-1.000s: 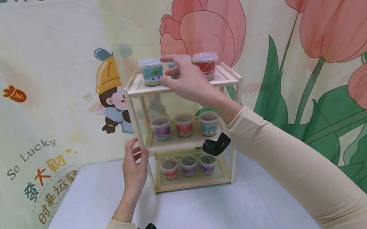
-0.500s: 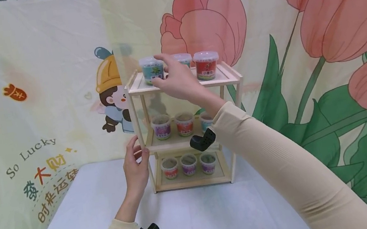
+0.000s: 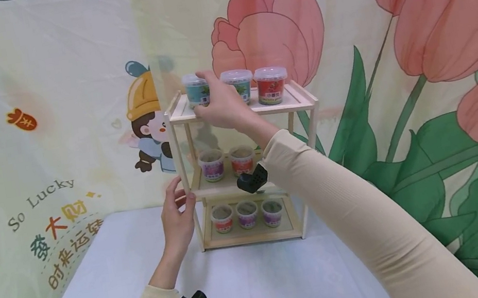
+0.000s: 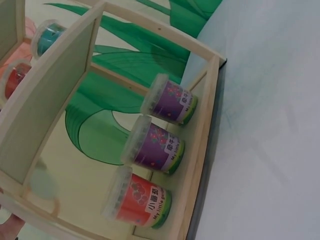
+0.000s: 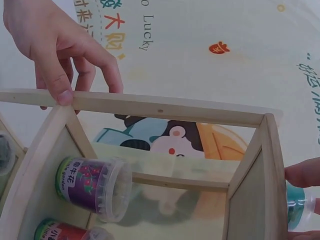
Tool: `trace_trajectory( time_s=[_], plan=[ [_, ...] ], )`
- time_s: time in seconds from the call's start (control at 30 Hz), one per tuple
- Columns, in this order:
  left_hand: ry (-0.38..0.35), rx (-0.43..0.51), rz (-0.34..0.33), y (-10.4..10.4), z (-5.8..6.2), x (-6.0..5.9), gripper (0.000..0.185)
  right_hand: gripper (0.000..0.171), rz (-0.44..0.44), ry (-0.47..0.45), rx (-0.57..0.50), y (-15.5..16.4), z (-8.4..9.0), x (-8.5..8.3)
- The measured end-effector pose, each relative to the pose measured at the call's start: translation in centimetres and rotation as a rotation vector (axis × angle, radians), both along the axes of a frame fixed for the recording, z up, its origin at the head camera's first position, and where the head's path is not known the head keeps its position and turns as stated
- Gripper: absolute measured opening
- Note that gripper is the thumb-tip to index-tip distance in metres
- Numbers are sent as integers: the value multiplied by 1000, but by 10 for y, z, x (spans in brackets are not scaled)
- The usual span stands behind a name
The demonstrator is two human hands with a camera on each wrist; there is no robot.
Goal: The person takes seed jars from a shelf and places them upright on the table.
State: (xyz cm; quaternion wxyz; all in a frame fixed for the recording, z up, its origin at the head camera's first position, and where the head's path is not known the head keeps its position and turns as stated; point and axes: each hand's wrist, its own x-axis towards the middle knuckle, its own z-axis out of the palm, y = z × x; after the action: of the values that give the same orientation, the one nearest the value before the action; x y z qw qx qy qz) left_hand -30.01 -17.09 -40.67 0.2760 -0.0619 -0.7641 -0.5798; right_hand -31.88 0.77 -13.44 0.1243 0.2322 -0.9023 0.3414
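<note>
Right hand (image 3: 224, 105) now gripping upright teal cup (image 3: 197, 90)

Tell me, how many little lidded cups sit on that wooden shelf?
8 show. Top tier: teal cup in the right hand, green cup, red cup. Middle: purple, red; the sleeve may hide another. Bottom: red, purple, purple.

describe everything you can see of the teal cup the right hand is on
The teal cup is a small round tub, seemingly plastic, with a clear lid and a teal printed label showing a green plant and a white strip below it. It stands upright at the left end of the top tier of the wooden shelf, first in a row of three cups. The right hand grips it from the front right, thumb up by the lid, covering much of its right side. The right wrist view shows only a sliver of it between fingertips.
</note>
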Motion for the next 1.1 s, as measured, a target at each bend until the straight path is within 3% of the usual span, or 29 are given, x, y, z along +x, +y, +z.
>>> trace_trajectory(
  time_s=[0.23,0.7,0.87,1.1],
  plan=[
    [3,-10,-7,-1,2,1,54,76,24,32,23,-1,0,-3],
    [-22,-19,-17,-1,2,2,54,58,111,-51,-34,-9,2,-18],
    [-15,-27,-10,-2,2,2,54,54,103,15,-44,-9,0,-22],
    [-25,-31,-13,-2,2,1,55,63,79,100,34,-11,-4,-27]
  ],
)
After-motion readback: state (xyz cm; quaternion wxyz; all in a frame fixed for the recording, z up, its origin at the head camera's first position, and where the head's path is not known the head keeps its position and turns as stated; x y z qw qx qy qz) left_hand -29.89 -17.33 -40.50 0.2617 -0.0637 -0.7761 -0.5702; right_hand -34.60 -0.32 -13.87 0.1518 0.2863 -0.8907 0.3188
